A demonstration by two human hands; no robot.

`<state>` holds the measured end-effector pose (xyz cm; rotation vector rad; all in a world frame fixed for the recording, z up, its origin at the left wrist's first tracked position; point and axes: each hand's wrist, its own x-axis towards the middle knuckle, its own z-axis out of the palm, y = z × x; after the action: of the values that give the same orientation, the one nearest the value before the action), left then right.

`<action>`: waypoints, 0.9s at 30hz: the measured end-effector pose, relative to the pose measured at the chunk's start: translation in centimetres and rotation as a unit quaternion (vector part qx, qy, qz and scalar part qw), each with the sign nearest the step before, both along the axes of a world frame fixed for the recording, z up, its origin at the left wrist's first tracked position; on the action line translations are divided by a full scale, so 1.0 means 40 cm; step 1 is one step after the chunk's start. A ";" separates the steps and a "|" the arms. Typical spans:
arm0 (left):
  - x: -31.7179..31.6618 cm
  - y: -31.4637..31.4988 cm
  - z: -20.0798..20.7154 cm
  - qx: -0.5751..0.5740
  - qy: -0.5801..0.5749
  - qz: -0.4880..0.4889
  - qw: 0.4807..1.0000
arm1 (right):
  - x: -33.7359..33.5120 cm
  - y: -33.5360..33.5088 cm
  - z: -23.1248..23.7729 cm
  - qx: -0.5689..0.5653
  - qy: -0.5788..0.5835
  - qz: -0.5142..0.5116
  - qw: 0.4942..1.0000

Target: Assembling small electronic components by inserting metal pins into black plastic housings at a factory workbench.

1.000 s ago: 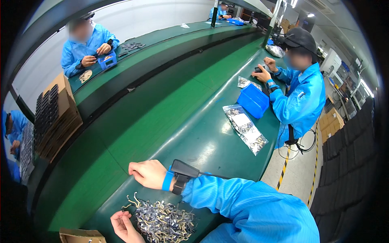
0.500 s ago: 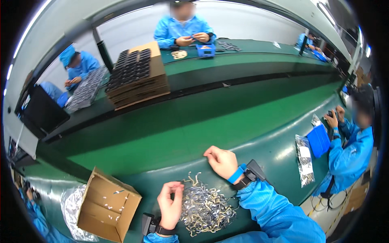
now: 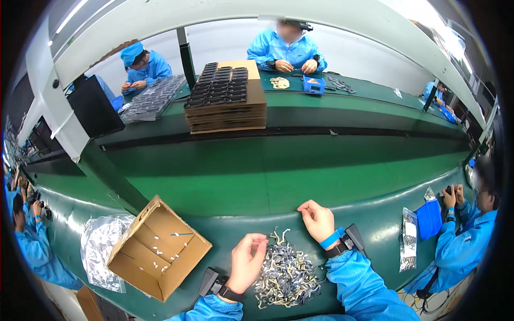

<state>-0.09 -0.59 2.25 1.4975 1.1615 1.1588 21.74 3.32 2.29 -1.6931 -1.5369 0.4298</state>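
Note:
A loose heap of small bent strip-like parts (image 3: 286, 275), silver, pale yellow and dark, lies on the green table between my hands. My left hand (image 3: 248, 262) is at the heap's left edge, thumb and fingertips drawn together. Beyond the heap's right side, my right hand (image 3: 319, 222) is raised with its fingers curled into a pinch, apart from the heap. Anything within either pinch is too small or hidden to make out. Both wrists wear dark strapped devices, and a blue band circles the right one.
An open cardboard box (image 3: 160, 251) with a few small white pieces stands left, against a clear plastic bag (image 3: 104, 251). Right are a bag of parts (image 3: 408, 241) and a blue bin (image 3: 429, 219). Stacked cardboard with black trays (image 3: 225, 104) sits on the far bench; co-workers sit around.
My view has turned left, so the scene sits farther right. Both hands keep roughly their places by the heap, still pinched. The co-worker opposite has moved their hands apart.

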 end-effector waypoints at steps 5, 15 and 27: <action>-0.005 -0.001 0.010 0.004 0.009 0.002 1.000 | -0.006 0.006 -0.011 -0.003 -0.009 -0.003 1.000; -0.002 0.001 0.009 0.017 0.014 -0.001 1.000 | -0.003 0.007 -0.010 0.005 -0.009 -0.003 1.000; 0.001 0.002 0.002 0.017 0.017 -0.002 1.000 | -0.003 0.006 -0.005 0.001 -0.010 -0.004 1.000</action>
<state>-0.06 -0.50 2.31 1.5510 1.1661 1.1586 21.61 3.57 2.10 -1.7062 -1.5448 0.4080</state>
